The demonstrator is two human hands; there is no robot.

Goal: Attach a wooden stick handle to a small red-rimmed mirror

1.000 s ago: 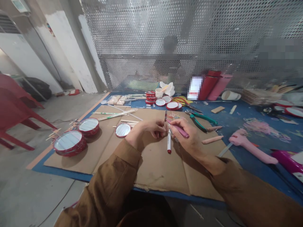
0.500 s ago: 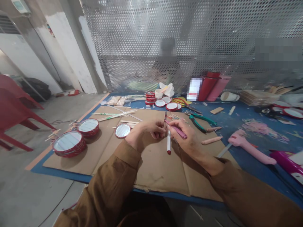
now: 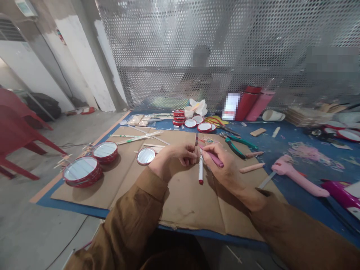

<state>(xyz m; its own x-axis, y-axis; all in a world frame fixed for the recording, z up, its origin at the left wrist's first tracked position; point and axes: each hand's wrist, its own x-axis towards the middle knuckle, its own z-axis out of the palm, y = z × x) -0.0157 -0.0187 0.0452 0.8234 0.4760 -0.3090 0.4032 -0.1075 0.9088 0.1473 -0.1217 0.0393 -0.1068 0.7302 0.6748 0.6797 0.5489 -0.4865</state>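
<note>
My left hand (image 3: 184,154) is closed around the lower part of a narrow, flat wooden stick (image 3: 196,139), which points away from me and has a dark upper end. My right hand (image 3: 221,161) grips a slim purple pen-shaped tool (image 3: 214,159), its tip close to the stick. Between the hands is a white marker (image 3: 200,170) with a red end toward me; whether it rests on the cardboard or is held, I cannot tell. To the left of my left hand lies a round red-rimmed disc (image 3: 146,155) with a shiny face, beside several thin wooden sticks (image 3: 154,146).
Cardboard (image 3: 194,202) covers part of the blue table. Two red drum-like tins (image 3: 82,171) stand left. Right are green-handled pliers (image 3: 235,147), a pink glue gun (image 3: 299,176) and rubber bands (image 3: 306,150). Behind are red-rimmed discs (image 3: 204,127), a red bottle (image 3: 249,103) and perforated metal (image 3: 168,45).
My right hand and the purple tool have shifted slightly to the right, the tip drawing back from the stick. My left hand stays in place with the stick.
</note>
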